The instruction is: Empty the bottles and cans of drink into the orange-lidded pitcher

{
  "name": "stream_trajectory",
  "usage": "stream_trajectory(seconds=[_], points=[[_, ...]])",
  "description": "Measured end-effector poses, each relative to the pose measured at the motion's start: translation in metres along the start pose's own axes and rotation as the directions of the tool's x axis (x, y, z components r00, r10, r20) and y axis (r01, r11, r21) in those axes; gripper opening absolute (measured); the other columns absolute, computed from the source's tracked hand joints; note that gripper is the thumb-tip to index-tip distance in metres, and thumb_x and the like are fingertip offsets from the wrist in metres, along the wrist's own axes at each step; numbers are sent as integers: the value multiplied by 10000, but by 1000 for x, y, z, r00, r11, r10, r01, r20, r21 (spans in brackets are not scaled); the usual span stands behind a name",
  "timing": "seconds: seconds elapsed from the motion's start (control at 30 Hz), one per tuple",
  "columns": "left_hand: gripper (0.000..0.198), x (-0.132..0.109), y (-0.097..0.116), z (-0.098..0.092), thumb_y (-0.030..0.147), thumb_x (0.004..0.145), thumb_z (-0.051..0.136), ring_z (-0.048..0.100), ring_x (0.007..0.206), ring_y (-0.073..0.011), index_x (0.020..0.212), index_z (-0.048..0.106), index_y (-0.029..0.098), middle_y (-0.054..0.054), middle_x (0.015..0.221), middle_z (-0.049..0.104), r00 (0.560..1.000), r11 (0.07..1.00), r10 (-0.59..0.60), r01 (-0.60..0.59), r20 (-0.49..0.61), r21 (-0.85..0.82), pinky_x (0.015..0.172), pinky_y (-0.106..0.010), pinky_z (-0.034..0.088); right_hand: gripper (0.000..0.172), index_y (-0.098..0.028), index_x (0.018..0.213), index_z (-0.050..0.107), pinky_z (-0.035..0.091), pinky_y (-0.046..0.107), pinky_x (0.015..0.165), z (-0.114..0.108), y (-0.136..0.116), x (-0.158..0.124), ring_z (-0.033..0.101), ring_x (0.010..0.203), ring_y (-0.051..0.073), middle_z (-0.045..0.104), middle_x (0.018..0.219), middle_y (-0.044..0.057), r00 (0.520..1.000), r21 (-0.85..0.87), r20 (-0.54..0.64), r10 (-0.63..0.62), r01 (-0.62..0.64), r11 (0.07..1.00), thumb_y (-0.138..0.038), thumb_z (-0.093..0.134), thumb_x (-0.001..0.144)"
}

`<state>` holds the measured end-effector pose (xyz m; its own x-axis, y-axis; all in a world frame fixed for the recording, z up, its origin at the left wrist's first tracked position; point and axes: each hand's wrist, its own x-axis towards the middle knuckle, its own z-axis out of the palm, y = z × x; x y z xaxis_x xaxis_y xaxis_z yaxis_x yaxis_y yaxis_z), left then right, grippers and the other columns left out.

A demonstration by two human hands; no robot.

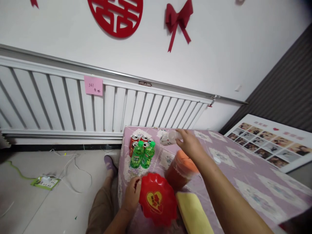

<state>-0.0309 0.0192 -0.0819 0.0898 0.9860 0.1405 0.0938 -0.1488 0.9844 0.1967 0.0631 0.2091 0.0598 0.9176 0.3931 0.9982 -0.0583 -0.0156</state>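
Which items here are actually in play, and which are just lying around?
In hand: white bottle, held by right hand; red plate, gripped at its rim by left hand.
Lying about: green bottles, cans, orange-lidded jar, yellow cloth, photo board, power strip on floor.

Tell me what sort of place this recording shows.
Probably a room in a home dressed for a wedding: a red double-happiness emblem and red bow on the wall, a white radiator, and a photo collage board.
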Motion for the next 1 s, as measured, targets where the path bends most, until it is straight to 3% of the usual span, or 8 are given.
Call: stream_trajectory(seconds=[0.17,0.3,0.4,0.47,0.53,0.63,0.77,1.0], points=[[370,-1,-5,0,454,940,432,698,981,-246,1106,625,186,-107,1073,723,999,1000,22,-22,24,-17,921,-431,557,437,-183,1266,622,548,383,801,-24,5,-81,654,958,262,660,1149,132,944,298,-325,54,48,953,-331,594,856],[442,-9,-16,-4,452,925,491,648,1159,-285,1266,552,178,-146,1266,653,987,988,124,-113,-103,101,971,-469,550,410,-215,1209,647,572,355,729,2,-3,-164,671,872,234,705,1072,107,924,575,-282,257,-52,816,-411,622,849],[611,-27,-12,-9,485,904,540,558,1283,-343,1414,430,167,-184,1376,557,894,872,426,-363,-141,330,1036,-555,497,429,-205,1211,645,592,336,732,35,-10,-217,699,910,234,718,1149,122,891,766,-148,429,-171,620,-431,626,847],[745,-43,2,-9,537,877,591,514,1319,-369,1486,333,191,-194,1413,512,767,702,640,-559,-48,442,1035,-592,483,438,-193,1193,655,600,331,718,53,-13,-241,714,877,233,737,1111,121,867,821,-65,494,-235,520,-445,639,835],[837,-57,23,-6,502,859,658,435,1392,-372,1525,264,184,-210,1479,454,718,587,688,-638,107,498,1093,-586,433,421,-189,1167,673,605,330,735,63,-15,-255,717,911,244,738,1107,123,878,833,-38,476,-236,501,-423,657,817],[846,-67,60,3,399,817,736,412,1414,-376,1512,301,190,-205,1475,484,698,458,658,-670,284,584,1137,-591,363,378,-193,1155,690,602,326,770,62,-18,-262,705,983,250,722,1129,124,918,807,-66,391,-181,562,-348,656,812],[973,-53,106,3,446,671,858,485,1352,-379,1482,371,217,-174,1442,541,717,446,376,-695,587,564,1141,-619,329,354,-216,1151,699,593,307,797,48,-20,-265,698,1001,233,711,1131,105,953,799,-85,292,-110,591,-276,643,807],[891,-34,159,-12,443,660,867,582,1215,-327,1419,459,215,-158,1366,590,647,485,183,-715,741,504,1030,-462,465,465,-206,1264,612,581,308,783,48,-17,-276,702,950,219,695,1182,116,936,901,120,331,-243,361,-363,649,828]])
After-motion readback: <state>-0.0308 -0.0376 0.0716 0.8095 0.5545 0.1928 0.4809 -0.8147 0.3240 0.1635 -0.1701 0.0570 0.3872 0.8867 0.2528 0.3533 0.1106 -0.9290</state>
